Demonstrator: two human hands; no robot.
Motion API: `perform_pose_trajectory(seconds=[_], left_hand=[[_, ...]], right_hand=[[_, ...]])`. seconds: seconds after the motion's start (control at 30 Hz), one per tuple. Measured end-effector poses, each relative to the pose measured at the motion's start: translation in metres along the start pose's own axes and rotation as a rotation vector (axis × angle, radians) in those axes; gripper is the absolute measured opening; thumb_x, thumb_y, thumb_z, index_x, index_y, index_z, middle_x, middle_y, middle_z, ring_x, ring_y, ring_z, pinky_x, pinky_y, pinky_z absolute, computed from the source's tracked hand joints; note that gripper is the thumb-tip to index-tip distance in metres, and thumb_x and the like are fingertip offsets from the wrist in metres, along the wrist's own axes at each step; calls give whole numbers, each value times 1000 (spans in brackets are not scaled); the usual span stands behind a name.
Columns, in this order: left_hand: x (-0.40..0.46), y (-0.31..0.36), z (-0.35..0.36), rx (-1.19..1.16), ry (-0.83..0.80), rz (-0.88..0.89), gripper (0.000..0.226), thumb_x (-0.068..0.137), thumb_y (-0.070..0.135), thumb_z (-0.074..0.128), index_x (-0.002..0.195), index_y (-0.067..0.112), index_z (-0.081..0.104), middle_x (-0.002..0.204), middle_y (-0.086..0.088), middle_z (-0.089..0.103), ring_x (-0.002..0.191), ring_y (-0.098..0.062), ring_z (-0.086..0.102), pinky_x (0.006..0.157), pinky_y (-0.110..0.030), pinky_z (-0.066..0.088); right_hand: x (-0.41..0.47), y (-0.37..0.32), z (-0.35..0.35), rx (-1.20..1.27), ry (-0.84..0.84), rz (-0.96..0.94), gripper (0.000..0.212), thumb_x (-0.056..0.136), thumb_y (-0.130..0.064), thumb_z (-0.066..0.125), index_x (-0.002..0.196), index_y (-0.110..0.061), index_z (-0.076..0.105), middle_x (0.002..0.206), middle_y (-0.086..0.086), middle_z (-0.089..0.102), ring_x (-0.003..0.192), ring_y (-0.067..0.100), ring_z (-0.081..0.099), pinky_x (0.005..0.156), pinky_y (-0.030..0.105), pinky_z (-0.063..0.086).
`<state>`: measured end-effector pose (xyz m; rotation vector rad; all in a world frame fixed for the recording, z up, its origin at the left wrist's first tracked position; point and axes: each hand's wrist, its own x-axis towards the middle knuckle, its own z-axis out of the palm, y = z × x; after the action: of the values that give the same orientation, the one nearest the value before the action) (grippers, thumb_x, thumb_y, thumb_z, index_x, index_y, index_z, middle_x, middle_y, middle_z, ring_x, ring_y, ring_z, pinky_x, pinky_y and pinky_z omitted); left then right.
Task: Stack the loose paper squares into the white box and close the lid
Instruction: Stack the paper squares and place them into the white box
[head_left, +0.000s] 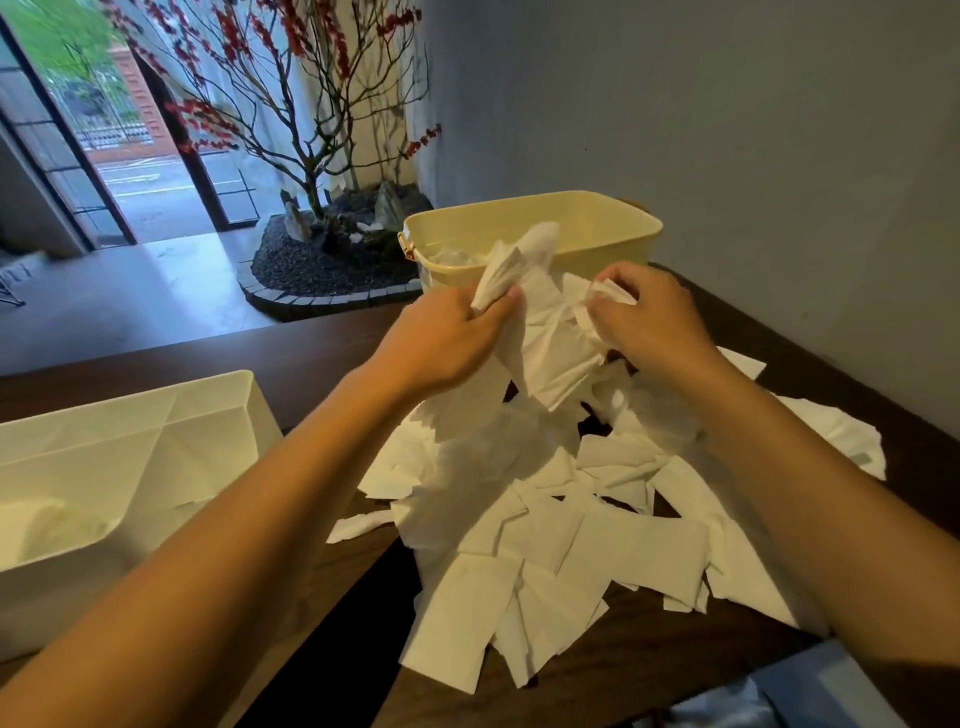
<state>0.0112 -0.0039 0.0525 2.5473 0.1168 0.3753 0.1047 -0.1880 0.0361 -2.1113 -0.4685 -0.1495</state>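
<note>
A heap of loose white paper squares covers the dark wooden table in front of me. My left hand grips a crumpled bunch of paper lifted above the heap. My right hand pinches another piece of paper at the top of the heap. The white box stands open at the left, with its inside partly visible and some white paper at its bottom. No lid can be made out.
A cream plastic tub with paper inside stands at the back of the table against the grey wall. A decorative tree with red blossoms rises from a gravel bed beyond the table. Blue cloth lies at the bottom right.
</note>
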Motion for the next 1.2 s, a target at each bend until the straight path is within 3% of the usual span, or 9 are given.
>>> perform_pose_trajectory(seconds=[0.1,0.27,0.37,0.47,0.67,0.8,1.03,1.13,1.2], left_hand=[[-21,-15,-5,95,-12,-65,38,103,52,40,117,23,62,99,1,66,88,-21,65,84,-39,56],[-65,-41,10,232,-124,-76,34,95,51,54,124,34,57,111,1,54,102,-21,59,82,-34,47],[-95,-51,38,288,-235,-164,75,92,63,53,154,38,21,153,-6,30,140,-28,34,112,-47,39],[-114,-63,72,264,-154,-204,84,92,68,47,156,40,0,166,-3,12,151,-29,14,122,-52,22],[-83,-68,107,175,60,-129,79,89,61,48,155,27,19,150,-10,37,136,-30,34,114,-47,31],[-45,-56,119,42,82,-161,83,80,71,28,153,30,28,153,-13,37,141,-34,33,115,-53,29],[-29,-64,108,-184,326,-59,50,92,55,45,131,30,62,141,1,53,133,-16,44,114,-47,27],[-21,-67,95,-321,362,-90,17,99,34,58,99,22,71,107,7,67,102,-12,60,98,-46,44],[-20,-62,81,-488,413,-154,28,101,30,57,77,14,58,76,5,60,71,-11,54,72,-36,48]], right_hand=[[-19,2,8,-51,-52,24,10,92,-31,59,97,-24,64,104,-1,64,101,25,58,84,42,52],[-57,14,35,-260,-279,-28,35,92,-49,58,119,-27,58,133,-1,49,121,21,47,97,43,46],[-88,27,58,-545,-328,-50,53,94,-56,46,135,-22,46,147,2,33,135,24,32,108,44,36],[-111,43,80,-678,-325,-58,55,98,-56,39,140,-21,44,163,4,13,150,28,10,119,49,17],[-77,68,84,-667,-299,-48,56,98,-52,45,141,-18,45,165,8,10,152,29,5,122,51,11],[-48,81,76,-665,-243,-28,56,94,-53,51,135,-15,52,160,8,25,148,28,18,119,50,20],[-38,69,64,-356,-22,11,53,97,-44,54,142,-21,40,146,3,44,133,25,41,106,46,43],[-37,53,67,-320,-3,-68,56,96,-38,56,145,-24,34,147,0,42,134,22,38,105,43,43],[-35,41,70,-204,-51,-89,58,94,-32,60,147,-28,36,145,-3,45,132,20,41,102,37,43]])
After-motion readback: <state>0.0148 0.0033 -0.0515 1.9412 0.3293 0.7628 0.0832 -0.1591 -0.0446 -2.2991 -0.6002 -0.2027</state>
